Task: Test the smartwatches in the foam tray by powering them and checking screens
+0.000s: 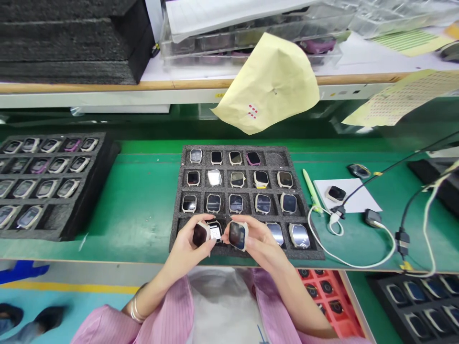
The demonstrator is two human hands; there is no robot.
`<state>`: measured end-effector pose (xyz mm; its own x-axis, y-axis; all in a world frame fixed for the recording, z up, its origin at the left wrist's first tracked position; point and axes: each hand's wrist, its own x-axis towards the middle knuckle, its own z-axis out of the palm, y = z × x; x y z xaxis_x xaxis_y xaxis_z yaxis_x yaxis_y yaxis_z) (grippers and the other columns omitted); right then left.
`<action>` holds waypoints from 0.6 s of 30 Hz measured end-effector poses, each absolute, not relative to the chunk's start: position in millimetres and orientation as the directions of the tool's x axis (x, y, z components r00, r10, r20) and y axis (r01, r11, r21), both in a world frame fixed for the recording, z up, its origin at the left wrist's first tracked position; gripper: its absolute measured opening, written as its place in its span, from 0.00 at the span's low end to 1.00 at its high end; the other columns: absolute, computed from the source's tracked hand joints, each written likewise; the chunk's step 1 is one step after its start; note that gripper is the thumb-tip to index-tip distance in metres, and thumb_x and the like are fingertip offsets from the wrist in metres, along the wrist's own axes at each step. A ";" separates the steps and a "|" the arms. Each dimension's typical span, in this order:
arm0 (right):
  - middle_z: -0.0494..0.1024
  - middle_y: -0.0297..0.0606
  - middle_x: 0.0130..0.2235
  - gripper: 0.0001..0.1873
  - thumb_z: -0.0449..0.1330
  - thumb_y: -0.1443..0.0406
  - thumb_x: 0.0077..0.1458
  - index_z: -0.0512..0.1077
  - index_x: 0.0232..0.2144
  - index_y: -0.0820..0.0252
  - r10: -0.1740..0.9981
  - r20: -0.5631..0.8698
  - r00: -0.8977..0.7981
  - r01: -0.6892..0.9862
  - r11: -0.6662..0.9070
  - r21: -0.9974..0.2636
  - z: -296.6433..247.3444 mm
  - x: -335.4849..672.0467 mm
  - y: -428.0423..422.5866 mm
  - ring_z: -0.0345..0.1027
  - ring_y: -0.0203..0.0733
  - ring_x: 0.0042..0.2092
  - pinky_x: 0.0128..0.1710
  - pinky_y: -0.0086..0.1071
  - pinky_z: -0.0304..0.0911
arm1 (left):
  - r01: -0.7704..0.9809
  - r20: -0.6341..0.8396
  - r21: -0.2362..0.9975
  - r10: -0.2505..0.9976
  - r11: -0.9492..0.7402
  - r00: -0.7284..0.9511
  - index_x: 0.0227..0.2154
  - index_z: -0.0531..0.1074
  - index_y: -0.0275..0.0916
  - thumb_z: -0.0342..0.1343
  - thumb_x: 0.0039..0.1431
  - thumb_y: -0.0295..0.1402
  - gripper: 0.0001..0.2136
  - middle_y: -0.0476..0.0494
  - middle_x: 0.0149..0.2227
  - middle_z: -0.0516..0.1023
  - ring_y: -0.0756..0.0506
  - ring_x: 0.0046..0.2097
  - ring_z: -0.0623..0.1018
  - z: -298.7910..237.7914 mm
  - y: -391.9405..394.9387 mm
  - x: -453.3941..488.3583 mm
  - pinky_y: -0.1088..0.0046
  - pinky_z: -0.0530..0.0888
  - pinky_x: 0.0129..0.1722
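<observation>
A smartwatch with a dark face (237, 235) sits in the right hand (261, 239), its fingers and thumb closed around the case edges with the screen turned up. Just to its left, the left hand (185, 246) grips a second, dark-screened smartwatch (200, 234) between thumb and fingers. Between the hands, near the left thumb tip, is a watch with a lit white screen (215, 231); whether the thumb touches it, I cannot tell. Both hands are over the front row of a black foam tray (276, 159), whose compartments hold more watches, mostly pale-cased, one purple. The tray lies on a green bench top (143, 200). Right of it are a light-green pen (311, 188), a white card (358, 196) bearing another watch, and a looping white cable (353, 265). A second foam tray (91, 186) of watches stands well to the left.
</observation>
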<state>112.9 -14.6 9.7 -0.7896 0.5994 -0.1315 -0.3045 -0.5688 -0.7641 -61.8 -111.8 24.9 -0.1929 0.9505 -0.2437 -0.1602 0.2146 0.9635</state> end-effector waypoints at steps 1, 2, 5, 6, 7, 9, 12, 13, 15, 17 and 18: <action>0.80 0.40 0.40 0.21 0.69 0.60 0.52 0.74 0.49 0.52 0.595 -0.128 -0.794 -0.310 -0.576 -0.757 9.3 112.9 -14.1 0.76 0.47 0.42 0.50 0.45 0.67 | -0.164 -0.237 0.965 0.953 0.207 -0.191 0.50 0.65 0.39 0.57 0.55 0.26 0.19 0.56 0.25 0.67 0.53 0.24 0.70 24.8 -111.5 -61.3 0.78 0.69 0.27; 0.81 0.40 0.40 0.20 0.68 0.60 0.52 0.74 0.48 0.52 0.594 -0.128 -0.795 -0.314 -0.583 -0.750 8.9 112.9 -13.4 0.76 0.48 0.42 0.51 0.47 0.66 | -0.166 -0.232 0.965 0.954 0.202 -0.188 0.50 0.64 0.39 0.57 0.55 0.26 0.19 0.56 0.25 0.67 0.53 0.24 0.70 24.5 -111.3 -60.9 0.78 0.69 0.27; 0.81 0.42 0.42 0.21 0.69 0.60 0.51 0.74 0.48 0.51 0.596 -0.157 -0.788 -0.305 -0.599 -0.740 7.4 112.2 -11.8 0.77 0.50 0.42 0.50 0.49 0.67 | -0.165 -0.225 0.967 0.958 0.196 -0.181 0.50 0.64 0.39 0.57 0.55 0.25 0.19 0.55 0.26 0.67 0.54 0.25 0.69 24.0 -110.7 -59.8 0.78 0.69 0.28; 0.81 0.42 0.43 0.21 0.69 0.60 0.51 0.74 0.48 0.51 0.596 -0.170 -0.785 -0.298 -0.604 -0.740 6.8 112.0 -11.6 0.77 0.50 0.42 0.50 0.49 0.67 | -0.162 -0.224 0.967 0.957 0.196 -0.182 0.50 0.64 0.39 0.57 0.55 0.25 0.19 0.55 0.26 0.67 0.54 0.25 0.69 24.0 -110.4 -59.3 0.78 0.69 0.28; 0.81 0.43 0.43 0.21 0.69 0.60 0.50 0.75 0.48 0.51 0.597 -0.183 -0.781 -0.290 -0.607 -0.740 6.2 111.8 -11.7 0.77 0.51 0.43 0.51 0.50 0.67 | -0.156 -0.223 0.968 0.957 0.196 -0.185 0.50 0.64 0.39 0.57 0.55 0.25 0.19 0.55 0.27 0.67 0.54 0.25 0.69 24.1 -110.0 -58.9 0.78 0.69 0.28; 0.81 0.43 0.43 0.21 0.70 0.60 0.49 0.75 0.47 0.52 0.602 -0.195 -0.774 -0.282 -0.603 -0.746 4.8 111.7 -12.4 0.77 0.51 0.44 0.52 0.50 0.66 | -0.141 -0.220 0.971 0.956 0.195 -0.193 0.50 0.64 0.40 0.56 0.56 0.25 0.19 0.55 0.27 0.67 0.54 0.26 0.70 24.2 -109.3 -58.3 0.78 0.69 0.28; 0.82 0.42 0.42 0.20 0.70 0.61 0.48 0.77 0.45 0.52 0.621 -0.202 -0.757 -0.273 -0.581 -0.766 3.5 112.2 -14.1 0.77 0.51 0.44 0.52 0.49 0.66 | -0.095 -0.237 0.970 0.953 0.223 -0.187 0.49 0.65 0.39 0.56 0.55 0.25 0.17 0.55 0.27 0.66 0.54 0.25 0.69 24.1 -108.6 -58.6 0.79 0.68 0.26; 0.82 0.42 0.41 0.20 0.71 0.61 0.48 0.77 0.45 0.53 0.628 -0.205 -0.751 -0.267 -0.573 -0.775 3.6 112.4 -14.6 0.77 0.52 0.44 0.52 0.49 0.66 | -0.076 -0.249 0.968 0.953 0.239 -0.173 0.48 0.65 0.39 0.55 0.55 0.25 0.17 0.55 0.26 0.66 0.54 0.24 0.69 24.0 -108.5 -59.1 0.79 0.67 0.26; 0.82 0.43 0.41 0.20 0.71 0.62 0.48 0.77 0.45 0.53 0.644 -0.208 -0.736 -0.258 -0.551 -0.793 4.5 112.5 -15.3 0.77 0.52 0.43 0.51 0.48 0.67 | -0.048 -0.270 0.963 0.952 0.266 -0.145 0.47 0.66 0.38 0.55 0.55 0.24 0.16 0.56 0.26 0.65 0.55 0.23 0.67 23.9 -108.4 -60.1 0.80 0.67 0.25; 0.82 0.43 0.42 0.20 0.70 0.61 0.48 0.77 0.46 0.52 0.656 -0.204 -0.727 -0.254 -0.532 -0.808 6.2 112.3 -15.7 0.78 0.51 0.42 0.50 0.48 0.68 | -0.051 -0.275 0.961 0.953 0.271 -0.130 0.47 0.66 0.38 0.54 0.55 0.24 0.16 0.55 0.26 0.65 0.55 0.24 0.67 23.8 -108.3 -61.1 0.80 0.67 0.25; 0.82 0.43 0.42 0.20 0.70 0.61 0.48 0.77 0.46 0.52 0.659 -0.199 -0.725 -0.255 -0.526 -0.812 7.2 112.1 -16.0 0.78 0.51 0.42 0.49 0.47 0.69 | -0.061 -0.269 0.963 0.954 0.263 -0.131 0.47 0.66 0.38 0.54 0.55 0.25 0.16 0.55 0.27 0.66 0.54 0.24 0.68 23.7 -108.2 -61.4 0.80 0.67 0.25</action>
